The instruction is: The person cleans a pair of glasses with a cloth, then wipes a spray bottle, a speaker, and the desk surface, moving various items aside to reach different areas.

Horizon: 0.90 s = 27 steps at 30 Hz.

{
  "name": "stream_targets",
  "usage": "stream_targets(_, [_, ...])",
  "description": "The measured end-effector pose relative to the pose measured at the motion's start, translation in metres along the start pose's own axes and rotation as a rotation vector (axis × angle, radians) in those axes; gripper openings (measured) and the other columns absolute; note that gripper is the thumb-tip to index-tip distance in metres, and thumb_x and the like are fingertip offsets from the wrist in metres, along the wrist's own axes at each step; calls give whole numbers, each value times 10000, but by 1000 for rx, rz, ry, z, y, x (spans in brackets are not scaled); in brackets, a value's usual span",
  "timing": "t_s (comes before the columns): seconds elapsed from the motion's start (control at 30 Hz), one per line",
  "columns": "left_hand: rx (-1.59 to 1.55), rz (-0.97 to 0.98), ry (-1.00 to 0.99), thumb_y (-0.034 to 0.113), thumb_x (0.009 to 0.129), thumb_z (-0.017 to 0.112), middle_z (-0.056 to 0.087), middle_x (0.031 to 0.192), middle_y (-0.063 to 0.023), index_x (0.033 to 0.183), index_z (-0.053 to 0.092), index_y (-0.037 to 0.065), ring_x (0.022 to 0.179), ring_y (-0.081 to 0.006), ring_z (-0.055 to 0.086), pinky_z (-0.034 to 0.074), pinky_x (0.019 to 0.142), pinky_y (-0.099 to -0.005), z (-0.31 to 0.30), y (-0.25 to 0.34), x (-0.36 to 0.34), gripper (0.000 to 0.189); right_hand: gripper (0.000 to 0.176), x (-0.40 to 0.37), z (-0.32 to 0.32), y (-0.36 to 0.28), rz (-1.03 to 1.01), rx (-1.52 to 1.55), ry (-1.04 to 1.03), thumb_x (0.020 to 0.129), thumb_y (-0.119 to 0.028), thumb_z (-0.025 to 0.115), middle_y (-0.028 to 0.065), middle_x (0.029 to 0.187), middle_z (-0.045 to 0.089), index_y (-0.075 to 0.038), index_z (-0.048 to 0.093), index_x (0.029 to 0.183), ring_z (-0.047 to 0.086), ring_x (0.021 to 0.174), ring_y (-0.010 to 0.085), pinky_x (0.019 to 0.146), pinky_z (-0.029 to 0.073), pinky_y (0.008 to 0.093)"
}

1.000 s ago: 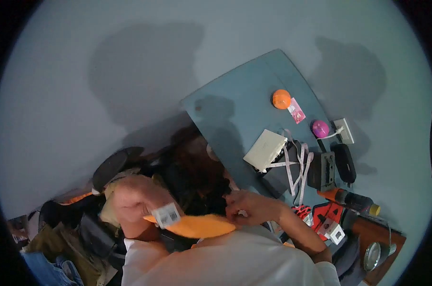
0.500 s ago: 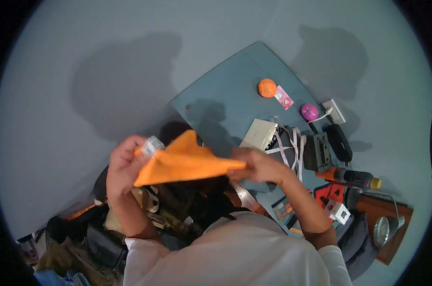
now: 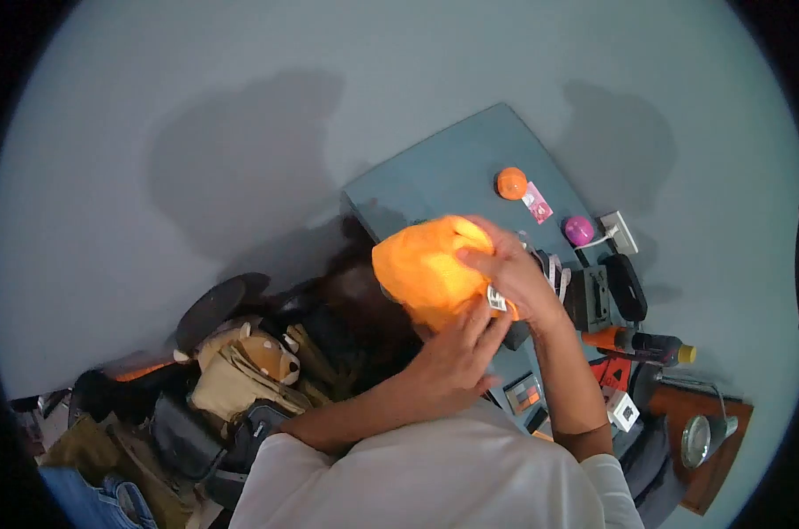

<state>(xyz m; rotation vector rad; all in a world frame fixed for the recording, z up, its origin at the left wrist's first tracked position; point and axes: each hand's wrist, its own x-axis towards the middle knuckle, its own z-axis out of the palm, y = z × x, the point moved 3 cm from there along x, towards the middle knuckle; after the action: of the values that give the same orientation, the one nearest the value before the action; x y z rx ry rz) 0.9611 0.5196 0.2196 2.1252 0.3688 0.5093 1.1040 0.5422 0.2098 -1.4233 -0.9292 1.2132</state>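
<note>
A soft orange cloth item (image 3: pixel 426 269), bunched up with a white label (image 3: pixel 496 299) at its lower right, is held above the near part of the table. My right hand (image 3: pixel 509 269) grips its right side, thumb on top of the fabric. Just below, my left hand (image 3: pixel 452 361) is at the lower edge beside the label, its fingers against the fabric and partly hidden by it. The cloth's full shape cannot be made out.
On the blue-grey table (image 3: pixel 452 159) are an orange ball (image 3: pixel 511 183), a pink card (image 3: pixel 537 204) and a purple ball (image 3: pixel 579 231). A dark bottle (image 3: pixel 659 347), white box (image 3: pixel 622 410) and lamp (image 3: pixel 699 441) lie right. A plush-faced bag (image 3: pixel 258 361) sits left.
The orange cloth went from stretched between both hands to bunched up, farther right. My left hand moved right and let go of the label end; my right hand now grips near the label.
</note>
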Motion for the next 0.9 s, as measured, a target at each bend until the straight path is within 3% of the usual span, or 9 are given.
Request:
stream_targets(0.13, [-419,77,-62,78,753,707,377,1384,-207,1263,484,57,1222,-351,451,370,1016,-397,14,-51,-25,557,276,12,-11,-2,146,406,144,913,-72,507,90,1049,619,18,532,1173,622,923,167,810,510,297])
stream_targets(0.17, [-329,-23,-9,52,761,706,512,1273,-162,1181,554,49,1161,-277,518,415,972,-360,9,-72,-30,446,296,14,-8,-5,122,398,109,920,-105,522,75,1037,618,13,526,1192,626,905,151,800,511,283])
stream_targets(0.2, [-586,-432,29,49,812,666,621,1080,-90,1063,608,39,1030,-183,582,458,898,-306,10,-98,-37,258,296,16,-6,-3,124,394,102,920,-105,522,75,1037,618,13,526,1192,626,905,151,800,511,283])
stream_targets(0.23, [-676,-413,255,64,848,637,637,964,-42,1001,615,45,905,-118,596,478,825,-260,7,-127,-43,156,318,17,-1,3,142,232,82,927,-128,527,64,1047,613,6,513,1216,607,925,139,817,493,273])
stream_targets(0.43, [-775,-778,418,116,870,612,611,970,-41,1017,553,65,876,-136,583,478,772,-279,-18,-217,-71,167,298,28,25,8,10,-33,-239,918,-153,558,19,1020,600,-8,538,1178,572,923,100,835,464,263])
stream_targets(0.67, [-849,-883,507,132,864,612,612,960,-48,1060,537,59,855,-138,584,477,744,-276,1,-249,-98,222,276,109,-81,22,-41,-284,27,915,-153,547,73,1020,629,1,567,1144,588,901,153,808,461,276])
stream_targets(0.73, [-849,-933,493,137,863,614,613,956,-49,1059,539,55,851,-136,584,478,738,-275,6,-252,-100,225,290,133,-108,50,-213,-779,169,894,-122,542,132,1008,635,-16,556,1164,616,885,248,809,469,319])
stream_targets(0.83, [-848,-987,503,95,855,614,617,908,-37,1031,563,49,807,-132,588,478,705,-272,23,-278,-102,189,355,154,-93,98,-311,-1040,418,869,-145,555,204,1103,578,-37,529,1206,598,944,341,837,469,363])
stream_targets(0.9, [-647,-808,574,99,830,644,613,873,-44,1025,559,32,779,-141,586,481,682,-279,24,-296,-93,224,455,153,-49,117,-98,-1079,404,867,-239,549,230,1251,470,-48,473,1274,510,1110,361,908,432,446])
